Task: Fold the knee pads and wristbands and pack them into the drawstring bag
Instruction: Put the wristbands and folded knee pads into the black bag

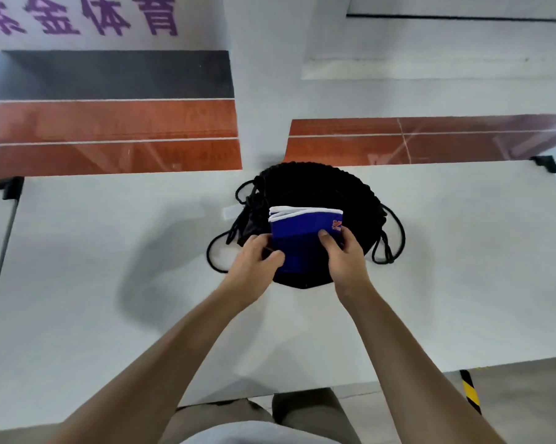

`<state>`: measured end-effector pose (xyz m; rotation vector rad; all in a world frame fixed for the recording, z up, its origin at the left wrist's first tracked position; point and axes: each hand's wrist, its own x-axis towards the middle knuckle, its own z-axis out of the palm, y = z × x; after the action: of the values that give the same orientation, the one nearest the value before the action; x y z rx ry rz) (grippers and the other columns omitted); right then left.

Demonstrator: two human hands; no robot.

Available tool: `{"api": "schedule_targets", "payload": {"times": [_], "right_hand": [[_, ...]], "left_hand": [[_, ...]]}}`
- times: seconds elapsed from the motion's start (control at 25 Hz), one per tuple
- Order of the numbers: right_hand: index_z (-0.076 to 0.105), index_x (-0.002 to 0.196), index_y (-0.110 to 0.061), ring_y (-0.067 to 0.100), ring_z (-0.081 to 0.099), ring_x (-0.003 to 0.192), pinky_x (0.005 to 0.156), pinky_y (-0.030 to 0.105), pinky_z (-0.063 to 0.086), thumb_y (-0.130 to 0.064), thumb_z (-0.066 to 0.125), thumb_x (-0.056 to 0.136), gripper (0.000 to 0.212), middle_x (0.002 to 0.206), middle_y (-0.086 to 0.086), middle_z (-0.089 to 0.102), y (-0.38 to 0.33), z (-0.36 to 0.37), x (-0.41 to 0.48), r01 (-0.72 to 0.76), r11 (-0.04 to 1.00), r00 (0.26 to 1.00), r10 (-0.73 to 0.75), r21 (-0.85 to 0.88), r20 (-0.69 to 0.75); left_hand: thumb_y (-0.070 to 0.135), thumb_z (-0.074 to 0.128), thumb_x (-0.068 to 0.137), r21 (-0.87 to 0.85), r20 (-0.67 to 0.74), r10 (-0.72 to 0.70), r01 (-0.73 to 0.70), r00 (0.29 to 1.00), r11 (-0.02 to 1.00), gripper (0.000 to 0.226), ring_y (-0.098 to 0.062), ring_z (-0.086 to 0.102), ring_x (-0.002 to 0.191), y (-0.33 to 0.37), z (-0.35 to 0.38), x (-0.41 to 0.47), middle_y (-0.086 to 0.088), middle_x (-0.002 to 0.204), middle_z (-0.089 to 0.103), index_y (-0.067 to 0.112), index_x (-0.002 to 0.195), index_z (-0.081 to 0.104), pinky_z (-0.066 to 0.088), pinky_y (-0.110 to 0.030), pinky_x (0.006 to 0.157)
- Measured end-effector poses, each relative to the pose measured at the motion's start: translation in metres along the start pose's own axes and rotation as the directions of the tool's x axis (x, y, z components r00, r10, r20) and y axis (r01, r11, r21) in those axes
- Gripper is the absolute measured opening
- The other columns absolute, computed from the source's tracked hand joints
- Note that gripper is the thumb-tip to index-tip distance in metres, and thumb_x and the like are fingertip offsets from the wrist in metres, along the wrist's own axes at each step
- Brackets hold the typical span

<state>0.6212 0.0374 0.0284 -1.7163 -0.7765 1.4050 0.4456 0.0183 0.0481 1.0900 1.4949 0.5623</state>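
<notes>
Both pinching the folded blue pads (302, 233) over the drawstring bag (318, 184), the left hand (257, 256) and right hand (345, 254) are likely needing to keep them squeezed flat going in.

We note the left hand (257, 261) and right hand (345, 256) bare, forearms (180, 341) uncovered right to the frame edge. Khaki-brown shorts (305, 408) at the bottom. Pale grey shirt (238, 434) hem at the bottom edge.
</notes>
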Motion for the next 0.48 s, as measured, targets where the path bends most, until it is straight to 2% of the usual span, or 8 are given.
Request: {"api": "schedule_targets", "payload": {"times": [0.08,0.16,0.2,0.28,0.36,0.48], "right_hand": [[0.063,0.118,-0.025,0.018,0.066,0.107,0.084,0.034,0.057,-0.028,0.059,0.099,0.020,0.115,-0.003,0.070,-0.005,-0.023,0.023,-0.019,1.000,1.000,0.019,0.001,0.006],[0.066,0.115,-0.025,0.021,0.067,0.107,0.090,0.041,0.058,-0.028,0.059,0.099,0.018,0.114,-0.001,0.072,-0.008,-0.038,0.045,-0.064,0.997,0.998,0.064,0.051,0.006],[0.066,0.114,-0.024,0.021,0.068,0.107,0.090,0.042,0.058,-0.026,0.059,0.099,0.017,0.114,0.001,0.073,-0.010,-0.042,0.054,-0.089,0.992,0.996,0.088,0.091,0.012],[0.067,0.113,-0.022,0.020,0.069,0.104,0.089,0.040,0.059,-0.022,0.057,0.100,0.016,0.112,0.002,0.073,-0.016,-0.045,0.067,-0.135,0.978,0.991,0.132,0.156,0.030],[0.067,0.112,-0.022,0.019,0.069,0.102,0.088,0.040,0.059,-0.019,0.056,0.101,0.017,0.110,0.002,0.073,-0.018,-0.043,0.077,-0.190,0.964,0.982,0.182,0.186,0.056],[0.066,0.119,-0.019,0.021,0.069,0.104,0.090,0.041,0.058,-0.017,0.054,0.101,0.022,0.112,0.003,0.073,-0.015,-0.035,0.089,-0.263,0.931,0.964,0.246,0.254,0.097]], "left_hand": [[0.015,0.050,0.087,0.149,-0.020,0.069,-0.066,0.997,0.987,0.035,-0.015,0.055,0.098,0.008,0.022,0.016,0.009,0.112,0.053,0.026,0.119,0.060,0.044,-0.025,0.077],[0.011,0.049,0.086,0.392,-0.037,0.172,-0.144,0.984,0.909,0.050,-0.023,0.046,0.122,0.010,0.037,0.036,0.009,0.129,0.056,0.027,0.133,0.054,0.041,-0.036,0.098],[0.014,0.051,0.088,0.528,-0.045,0.214,-0.158,0.976,0.834,0.052,-0.025,0.039,0.133,0.009,0.041,0.045,0.007,0.140,0.053,0.027,0.138,0.051,0.034,-0.039,0.107],[0.031,0.056,0.092,0.775,-0.032,0.265,-0.143,0.964,0.615,0.057,-0.026,0.023,0.148,0.003,0.048,0.063,0.005,0.154,0.043,0.025,0.147,0.043,0.020,-0.042,0.118],[0.049,0.054,0.092,0.899,0.008,0.234,-0.109,0.972,0.424,0.069,-0.030,0.010,0.154,-0.004,0.055,0.077,0.003,0.161,0.033,0.025,0.153,0.034,0.007,-0.044,0.124],[0.057,0.050,0.092,0.945,0.022,0.189,-0.082,0.982,0.315,0.069,-0.035,0.001,0.154,-0.014,0.060,0.086,0.001,0.164,0.026,0.032,0.153,0.032,-0.002,-0.050,0.124]]}}
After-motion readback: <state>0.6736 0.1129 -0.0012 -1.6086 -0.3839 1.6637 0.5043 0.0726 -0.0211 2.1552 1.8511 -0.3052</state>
